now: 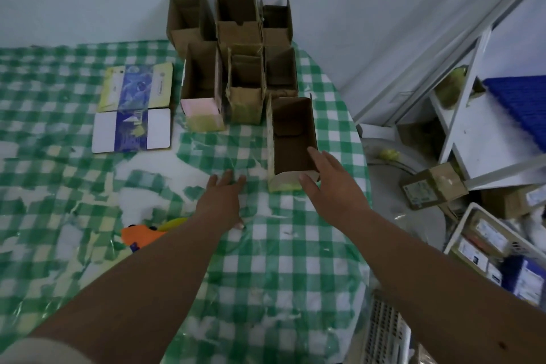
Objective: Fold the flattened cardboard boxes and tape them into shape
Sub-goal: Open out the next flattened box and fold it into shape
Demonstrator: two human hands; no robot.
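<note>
Round desk (266, 260) w/ green-white check cloth, torn and patchy in places. Nearest folded box (291, 142) standing open-topped near desk's R edge, brown inside, pale outer wall w/ yellowish tape at base. Right hand (334, 183) at that box's near R corner: fingers straight, spread, tips touching top rim and outer side, not curled round it. Left hand (224, 198) just L of box, palm down on cloth, fingers straight and relaxed, holding nothing, apart from box.

Behind, cluster of folded boxes (236, 38) stacked against wall, all open ends facing camera, approx. two tiers; exact count unclear. Front row: pink-lined box (202, 91) at L, narrow box (246, 89) beside it w/ yellowish tape low down, another (280, 71) to the R, just behind nearest box.

Flattened printed box (136, 106) lying flat on cloth, L of cluster, blue/yellow/white panels, well apart from both hands. Orange tape dispenser (141, 238) near L forearm, partly hidden by arm.

Off desk at R: white shelf frame (461, 115), blue crate (520, 103), small taped carton (434, 186) on floor, white basket (464, 230) w/ packets inside. Light dim, detail there blurred.
</note>
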